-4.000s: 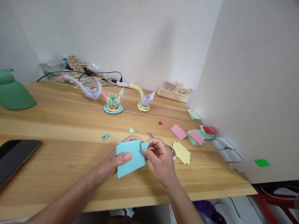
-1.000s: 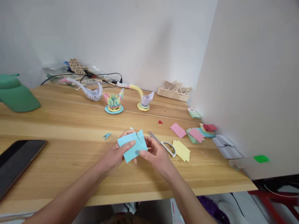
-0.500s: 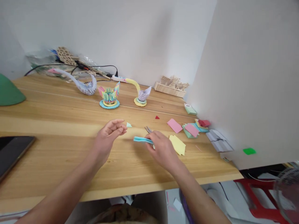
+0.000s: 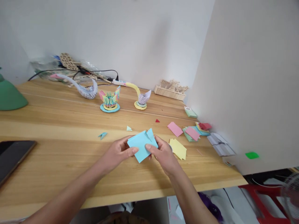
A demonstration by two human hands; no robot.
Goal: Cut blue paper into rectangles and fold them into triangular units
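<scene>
Both my hands hold a stack of light blue paper sheets (image 4: pixel 141 145) just above the wooden table (image 4: pixel 58 124). My left hand (image 4: pixel 119 152) pinches its left side, thumb on top. My right hand (image 4: pixel 162 154) grips its right side, thumb pressed on the paper. One corner of the top sheet stands up at the far edge. Yellow paper slips (image 4: pixel 178 148) lie just right of my right hand. Two small folded paper pieces, a blue one (image 4: pixel 102 135) and a pale green one (image 4: pixel 129 128), lie beyond my left hand.
Paper swans (image 4: pixel 87 90) (image 4: pixel 141 101) and a colourful paper model (image 4: pixel 109 101) stand at the back. Pink, green and red paper stacks (image 4: pixel 193 132) and white paper (image 4: pixel 220 144) lie by the right wall. A phone (image 4: pixel 11 157) lies at left; a green object (image 4: pixel 9 96) far left.
Half a second ago my right hand alone held the blue stack edge-on while my left hand hovered open. Now my left hand has closed on the stack, which faces up.
</scene>
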